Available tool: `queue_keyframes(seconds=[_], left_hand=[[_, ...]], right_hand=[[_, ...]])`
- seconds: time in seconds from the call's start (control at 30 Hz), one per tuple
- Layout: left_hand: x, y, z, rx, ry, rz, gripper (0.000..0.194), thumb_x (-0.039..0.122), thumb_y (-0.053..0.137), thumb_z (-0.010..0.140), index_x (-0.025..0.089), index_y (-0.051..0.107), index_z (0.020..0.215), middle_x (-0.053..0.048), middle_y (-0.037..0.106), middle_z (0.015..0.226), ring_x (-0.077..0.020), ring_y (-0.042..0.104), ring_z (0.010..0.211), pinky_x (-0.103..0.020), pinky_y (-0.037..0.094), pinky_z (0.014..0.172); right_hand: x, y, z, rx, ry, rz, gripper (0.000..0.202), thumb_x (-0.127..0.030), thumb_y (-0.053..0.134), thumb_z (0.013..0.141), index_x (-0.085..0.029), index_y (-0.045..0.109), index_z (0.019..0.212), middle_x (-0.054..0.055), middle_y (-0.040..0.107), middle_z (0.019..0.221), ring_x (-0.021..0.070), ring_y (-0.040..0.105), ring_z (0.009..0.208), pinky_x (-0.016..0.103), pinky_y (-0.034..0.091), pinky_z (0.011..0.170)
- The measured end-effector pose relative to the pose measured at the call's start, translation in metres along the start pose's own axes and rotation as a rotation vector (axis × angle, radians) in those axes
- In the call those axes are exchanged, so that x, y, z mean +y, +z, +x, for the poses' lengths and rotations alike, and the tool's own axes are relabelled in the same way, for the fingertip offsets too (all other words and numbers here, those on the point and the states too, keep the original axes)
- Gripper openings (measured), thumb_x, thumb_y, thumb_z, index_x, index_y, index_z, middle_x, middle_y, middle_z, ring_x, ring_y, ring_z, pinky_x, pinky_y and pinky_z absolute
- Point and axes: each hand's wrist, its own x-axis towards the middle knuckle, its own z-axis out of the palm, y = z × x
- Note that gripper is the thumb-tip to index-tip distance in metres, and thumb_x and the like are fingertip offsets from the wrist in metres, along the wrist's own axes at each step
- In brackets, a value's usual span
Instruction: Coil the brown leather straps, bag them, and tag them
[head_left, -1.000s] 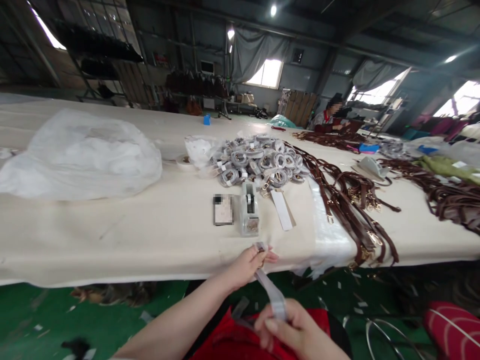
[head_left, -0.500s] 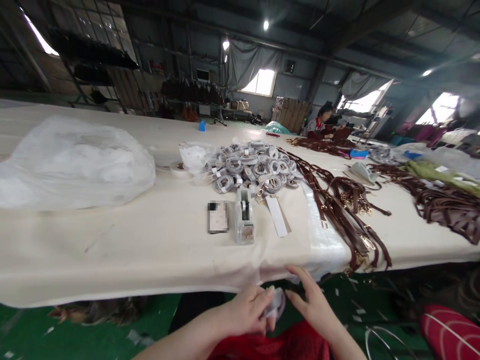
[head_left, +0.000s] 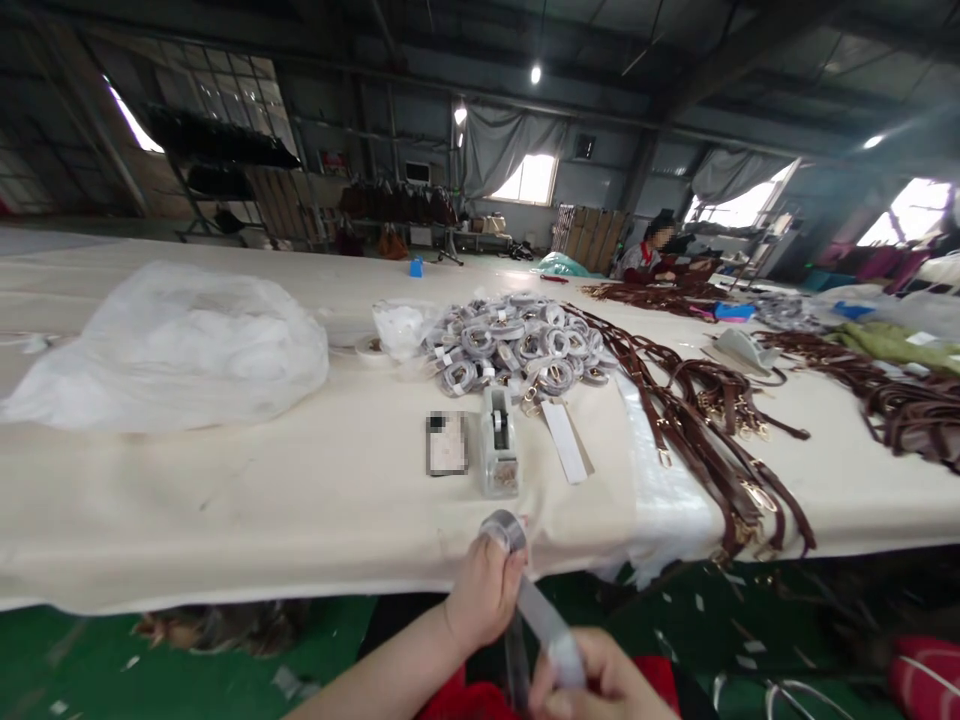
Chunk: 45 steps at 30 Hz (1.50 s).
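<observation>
My left hand is closed around a small coiled strap in grey, see-through wrapping, just above the table's front edge. From the coil a pale grey wrapped length runs down to my right hand, whose fingers pinch it, slightly blurred. Another strip hangs below my left hand. Straight ahead on the table stand a tape dispenser and, left of it, a flat blurred-out item. White paper strips lie to the dispenser's right. Behind them is a heap of wrapped strap coils.
A large translucent plastic bag covers the cream table at left. Brown straps with metal clasps spread to the right, beside a grey-green item. Another person sits at the far side.
My left hand has lifted the coil up and left, towards the table edge. My right hand, open and empty before, has dropped lower and now pinches a length drawn out from the coil.
</observation>
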Motion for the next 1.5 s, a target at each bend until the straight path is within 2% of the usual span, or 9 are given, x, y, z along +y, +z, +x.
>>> queue_keyframes(seconds=[0.13, 0.23, 0.37, 0.53, 0.8, 1.0, 1.2, 1.3, 1.5], left_hand=[[0.006, 0.001, -0.011, -0.247, 0.065, 0.062, 0.061, 0.06, 0.032, 0.096, 0.013, 0.072, 0.096, -0.016, 0.068, 0.085, -0.029, 0.062, 0.083, -0.043, 0.047, 0.081], [0.028, 0.003, -0.01, -0.402, -0.294, -0.259, 0.074, 0.065, 0.019, 0.098, 0.016, 0.068, 0.071, -0.003, 0.053, 0.05, -0.0163, 0.052, 0.048, -0.03, 0.044, 0.058], [0.045, 0.005, -0.009, -0.469, -0.705, -0.765, 0.08, 0.08, 0.025, 0.089, 0.015, 0.061, 0.057, 0.006, 0.031, 0.03, -0.0087, 0.026, 0.026, -0.023, 0.027, 0.037], [0.05, 0.002, -0.001, -0.386, -0.798, -1.051, 0.076, 0.081, 0.04, 0.084, 0.012, 0.062, 0.058, 0.008, 0.028, 0.028, -0.0076, 0.026, 0.025, -0.022, 0.03, 0.036], [0.037, -0.019, 0.014, -0.017, -0.287, -0.504, 0.058, 0.059, 0.038, 0.098, 0.011, 0.061, 0.121, -0.005, 0.062, 0.073, -0.02, 0.059, 0.072, -0.042, 0.047, 0.093], [0.017, -0.011, -0.001, -0.293, 0.08, 0.077, 0.059, 0.059, 0.044, 0.092, 0.01, 0.065, 0.118, -0.022, 0.066, 0.104, -0.0368, 0.06, 0.099, -0.052, 0.044, 0.092], [0.042, -0.002, -0.004, -0.523, -0.435, -0.527, 0.079, 0.072, 0.018, 0.095, 0.015, 0.069, 0.075, 0.002, 0.043, 0.041, -0.0125, 0.04, 0.037, -0.026, 0.037, 0.047], [0.048, -0.003, -0.003, -0.528, -0.647, -0.819, 0.086, 0.079, 0.018, 0.09, 0.013, 0.065, 0.062, 0.003, 0.038, 0.032, -0.0097, 0.031, 0.027, -0.024, 0.029, 0.038], [0.057, -0.011, 0.004, -0.427, -0.806, -1.039, 0.085, 0.086, 0.031, 0.083, 0.012, 0.06, 0.051, 0.003, 0.032, 0.026, -0.0103, 0.035, 0.025, -0.023, 0.026, 0.034]], right_hand=[[-0.021, -0.034, 0.001, 0.341, -0.082, 0.133, 0.039, -0.053, 0.069, 0.084, -0.015, 0.068, 0.074, 0.002, 0.062, 0.059, 0.0128, 0.053, 0.05, 0.025, 0.045, 0.052], [-0.026, -0.049, 0.008, 0.603, -0.105, -0.238, 0.023, -0.041, 0.069, 0.083, -0.018, 0.072, 0.087, 0.007, 0.071, 0.083, 0.0227, 0.064, 0.08, 0.035, 0.052, 0.079], [-0.018, -0.033, 0.008, 0.373, -0.13, -0.411, 0.052, -0.015, 0.063, 0.076, -0.024, 0.061, 0.127, 0.008, 0.065, 0.126, 0.0273, 0.057, 0.119, 0.042, 0.04, 0.108], [0.016, 0.011, 0.023, 0.277, -0.118, -0.244, 0.016, -0.028, 0.058, 0.089, -0.017, 0.066, 0.098, 0.006, 0.071, 0.088, 0.0228, 0.065, 0.082, 0.035, 0.052, 0.082], [0.01, 0.04, 0.009, -0.1, 0.203, 0.024, 0.023, -0.039, 0.074, 0.082, -0.017, 0.075, 0.089, 0.003, 0.07, 0.081, 0.0153, 0.06, 0.072, 0.023, 0.046, 0.065], [-0.024, -0.013, 0.001, 0.137, -0.016, 0.13, 0.035, -0.049, 0.071, 0.083, -0.015, 0.075, 0.075, 0.003, 0.066, 0.057, 0.0144, 0.056, 0.051, 0.025, 0.044, 0.054], [-0.024, -0.041, 0.011, 0.477, -0.11, -0.378, 0.023, -0.036, 0.073, 0.081, -0.019, 0.074, 0.095, 0.008, 0.074, 0.094, 0.0269, 0.067, 0.093, 0.037, 0.053, 0.087], [-0.011, -0.031, 0.007, 0.336, -0.13, -0.274, 0.053, -0.024, 0.067, 0.082, -0.022, 0.058, 0.134, 0.011, 0.062, 0.136, 0.0284, 0.056, 0.127, 0.043, 0.045, 0.107], [0.019, -0.017, 0.019, 0.45, -0.149, -0.452, 0.056, -0.016, 0.065, 0.075, -0.018, 0.058, 0.131, 0.016, 0.068, 0.126, 0.0333, 0.063, 0.117, 0.049, 0.047, 0.105]])
